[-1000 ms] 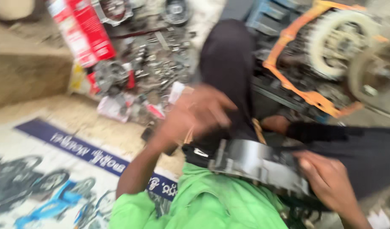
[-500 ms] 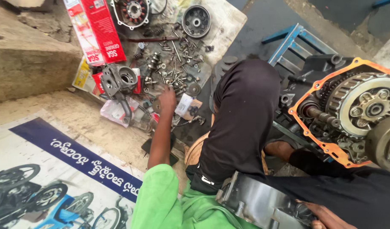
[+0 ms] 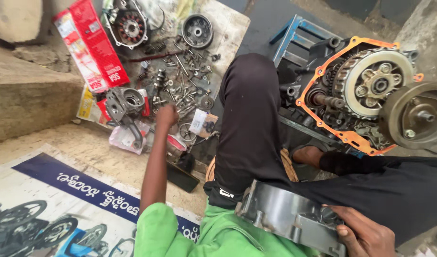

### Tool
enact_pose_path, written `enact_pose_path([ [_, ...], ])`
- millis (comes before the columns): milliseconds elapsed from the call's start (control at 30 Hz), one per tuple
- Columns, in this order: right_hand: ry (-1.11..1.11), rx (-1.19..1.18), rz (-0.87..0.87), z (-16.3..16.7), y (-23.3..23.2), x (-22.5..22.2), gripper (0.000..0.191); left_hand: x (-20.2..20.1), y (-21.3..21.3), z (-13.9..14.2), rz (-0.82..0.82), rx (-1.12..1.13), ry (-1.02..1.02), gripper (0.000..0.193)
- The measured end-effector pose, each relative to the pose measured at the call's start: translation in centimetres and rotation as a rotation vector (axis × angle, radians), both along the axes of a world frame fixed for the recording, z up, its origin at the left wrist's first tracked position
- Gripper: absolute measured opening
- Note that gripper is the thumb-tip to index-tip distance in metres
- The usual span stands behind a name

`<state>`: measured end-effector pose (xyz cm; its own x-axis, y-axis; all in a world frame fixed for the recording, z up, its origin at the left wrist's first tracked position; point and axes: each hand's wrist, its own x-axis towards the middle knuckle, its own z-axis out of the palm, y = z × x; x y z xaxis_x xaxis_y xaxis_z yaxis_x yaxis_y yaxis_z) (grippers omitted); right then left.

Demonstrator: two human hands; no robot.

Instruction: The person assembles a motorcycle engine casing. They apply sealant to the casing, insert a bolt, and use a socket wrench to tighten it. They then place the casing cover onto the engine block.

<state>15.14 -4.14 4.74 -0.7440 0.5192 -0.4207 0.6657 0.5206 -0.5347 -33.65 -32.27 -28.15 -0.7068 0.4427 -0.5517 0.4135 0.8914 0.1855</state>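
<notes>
Left hand (image 3: 167, 115), loosely curled, rests among greasy steel bolts (image 3: 185, 90) at upper centre; right hand (image 3: 363, 233) grips a grey cast-metal engine cover (image 3: 287, 216), lower right.

Red box (image 3: 92, 45), orange gasket (image 3: 323, 128), grey metal cover (image 3: 285, 216), green sleeve (image 3: 161, 231), blue-striped poster (image 3: 61, 190).
</notes>
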Motion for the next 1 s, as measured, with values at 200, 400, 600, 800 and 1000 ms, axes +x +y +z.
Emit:
enact_pose_path([
  [200,-0.011,0.078,-0.016,0.2,-0.8,0.1,0.044,0.7,3.9,17.0,0.336,0.725,-0.481,0.025],
  [400,0.098,0.096,-0.034,2.2,-3.2,-1.4,0.037,16.3,17.1,35.5,-0.617,1.23,-0.325,0.029],
  [600,0.406,-0.306,-0.336,2.0,-2.9,3.6,0.031,26.6,24.4,37.4,-1.111,0.948,-0.844,0.022],
  [800,0.596,-0.521,-0.374,2.0,-2.7,6.2,0.042,28.5,22.1,36.3,-1.015,0.892,-0.989,0.021],
  [1000,0.85,-0.798,-0.382,6.6,0.6,6.8,0.063,28.8,19.1,37.1,-1.016,0.798,-0.922,0.019],
])
